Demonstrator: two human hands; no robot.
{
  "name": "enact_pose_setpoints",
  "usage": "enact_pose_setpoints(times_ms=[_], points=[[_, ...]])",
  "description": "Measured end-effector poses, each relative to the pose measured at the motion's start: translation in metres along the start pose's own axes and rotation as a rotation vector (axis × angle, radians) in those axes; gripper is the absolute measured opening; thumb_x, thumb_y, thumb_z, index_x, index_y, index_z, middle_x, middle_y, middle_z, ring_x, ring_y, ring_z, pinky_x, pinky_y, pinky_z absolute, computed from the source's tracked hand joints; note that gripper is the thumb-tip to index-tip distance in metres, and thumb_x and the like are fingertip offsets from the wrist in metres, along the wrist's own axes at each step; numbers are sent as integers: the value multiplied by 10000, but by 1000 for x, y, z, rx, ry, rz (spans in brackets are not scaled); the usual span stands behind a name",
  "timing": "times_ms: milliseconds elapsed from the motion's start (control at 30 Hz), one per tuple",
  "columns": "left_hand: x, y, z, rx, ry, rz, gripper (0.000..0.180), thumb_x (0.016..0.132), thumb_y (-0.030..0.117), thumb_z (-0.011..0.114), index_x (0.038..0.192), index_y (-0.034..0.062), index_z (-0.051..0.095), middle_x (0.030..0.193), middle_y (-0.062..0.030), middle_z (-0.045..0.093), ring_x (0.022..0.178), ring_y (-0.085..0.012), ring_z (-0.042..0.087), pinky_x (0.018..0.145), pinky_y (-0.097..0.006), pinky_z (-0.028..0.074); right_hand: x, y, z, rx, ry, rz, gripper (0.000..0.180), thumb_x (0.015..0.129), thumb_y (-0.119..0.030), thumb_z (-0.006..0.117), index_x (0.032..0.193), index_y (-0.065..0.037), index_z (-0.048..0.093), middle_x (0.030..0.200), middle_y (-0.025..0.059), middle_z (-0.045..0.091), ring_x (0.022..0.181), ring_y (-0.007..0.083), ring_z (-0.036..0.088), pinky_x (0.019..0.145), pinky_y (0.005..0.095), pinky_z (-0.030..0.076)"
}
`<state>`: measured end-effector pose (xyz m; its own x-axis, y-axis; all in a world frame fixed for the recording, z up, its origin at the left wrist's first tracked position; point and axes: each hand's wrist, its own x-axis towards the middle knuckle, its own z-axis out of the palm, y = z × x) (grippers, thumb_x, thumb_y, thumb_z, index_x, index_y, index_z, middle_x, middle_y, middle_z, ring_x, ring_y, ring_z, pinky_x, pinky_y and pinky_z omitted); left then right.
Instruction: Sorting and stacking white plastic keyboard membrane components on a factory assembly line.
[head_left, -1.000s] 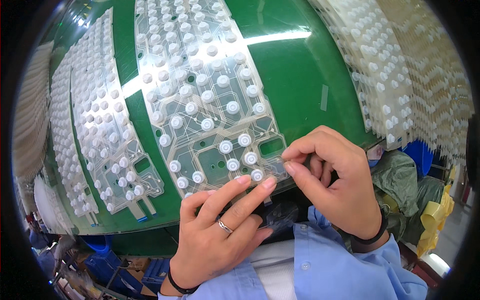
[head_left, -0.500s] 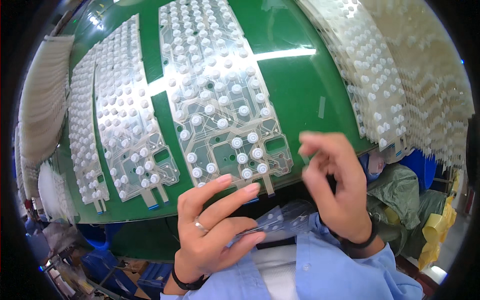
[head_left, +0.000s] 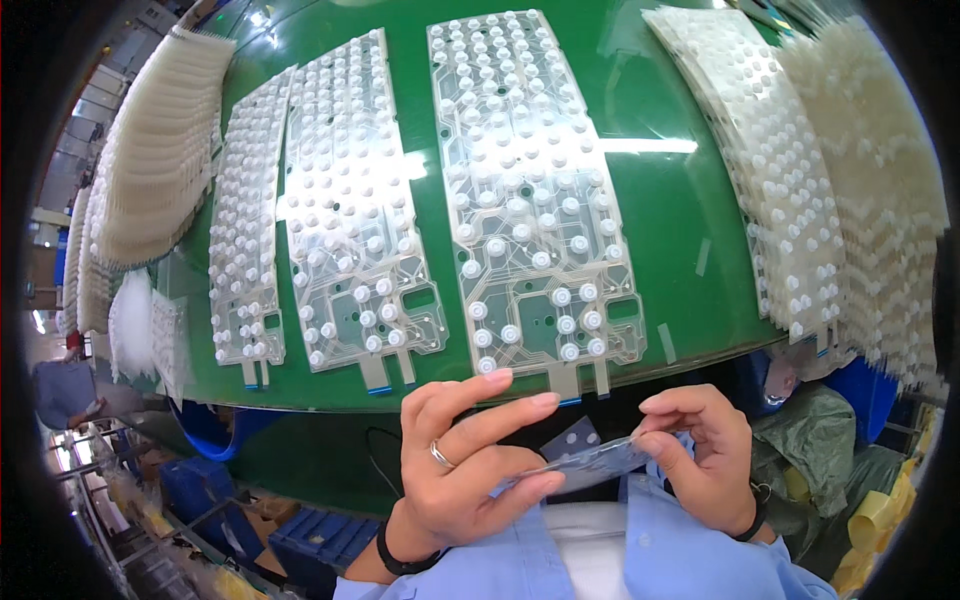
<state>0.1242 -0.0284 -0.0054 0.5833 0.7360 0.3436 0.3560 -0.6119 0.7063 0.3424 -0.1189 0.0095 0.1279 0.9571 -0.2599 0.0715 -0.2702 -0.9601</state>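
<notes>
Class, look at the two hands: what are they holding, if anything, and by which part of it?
Both hold one small clear membrane strip with white domes: the left hand pinches its left end, the right hand its right end.

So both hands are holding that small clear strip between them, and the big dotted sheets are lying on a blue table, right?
Not quite: the table is green, not blue, as the head view shows. The rest holds: the left hand and the right hand hold the small clear strip between them, and the big dotted sheets lie flat on that table.

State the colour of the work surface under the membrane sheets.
Green work surface, clearest in the head view.
</notes>
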Motion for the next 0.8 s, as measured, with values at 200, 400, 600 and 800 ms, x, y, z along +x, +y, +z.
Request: enact_pose_setpoints(times_ms=[200, 400, 600, 800], points=[[18, -9, -2, 49, -71, -33, 181, 727, 231, 751, 673, 94, 645, 1120, -112, 691, 1183, -335, 551, 974, -454, 369, 15, -3, -9, -363, 100, -450, 235, 721, 27, 735, 936, -50, 679, 1020, 114, 659, 946, 284, 630, 827, 338, 507], [28, -12, 10, 117, -309, 57, 196, 696, 239, 775, 676, 116, 624, 1227, -88, 652, 1199, -307, 547, 975, -438, 354, 33, -2, -27, 14, 258, -162, 78, 846, 5, 655, 923, -8, 655, 907, 68, 633, 799, 118, 611, 703, 242, 480], [24, -11, 12, 112, -377, 70, 215, 696, 304, 775, 683, 149, 626, 1227, -35, 655, 1183, -269, 543, 886, -397, 357, 64, -10, -30, -114, 221, -55, 50, 862, -24, 651, 910, -9, 648, 853, 31, 610, 703, 58, 566, 553, 188, 428], [26, -11, 11, 134, -376, 73, 248, 708, 310, 779, 689, 163, 581, 1219, -4, 662, 1146, -211, 582, 851, -335, 377, 76, -13, -21, -309, 209, -38, 40, 832, -14, 663, 869, -20, 649, 773, 41, 606, 553, 74, 500, 490, 230, 382]])
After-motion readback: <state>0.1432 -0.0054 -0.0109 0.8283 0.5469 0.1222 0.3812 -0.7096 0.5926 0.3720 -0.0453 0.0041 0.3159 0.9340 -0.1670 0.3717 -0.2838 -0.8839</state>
